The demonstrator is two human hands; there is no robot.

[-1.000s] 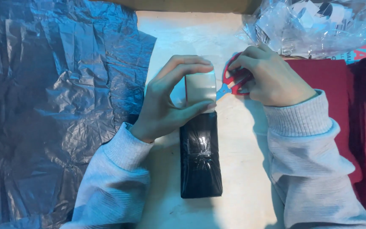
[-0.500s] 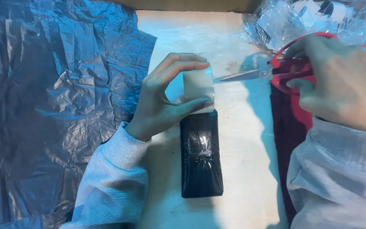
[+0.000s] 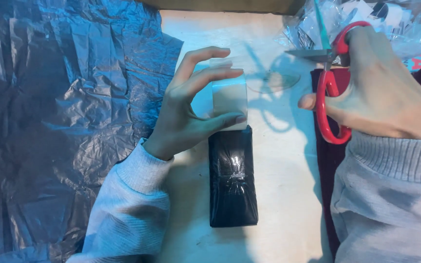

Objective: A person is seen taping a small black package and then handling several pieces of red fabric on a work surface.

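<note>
Since before, our right hand (image 3: 386, 92) lifts the red-handled metal scissors (image 3: 328, 83), blades wide; our left hand (image 3: 191, 107) pinches clear sticky tape (image 3: 230, 97) above the black wrapped block (image 3: 233, 178).

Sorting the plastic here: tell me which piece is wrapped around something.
The black wrap on the parcel below the left hand; the crumpled sheet lies spread out, and the clear bag sits top right.
</note>
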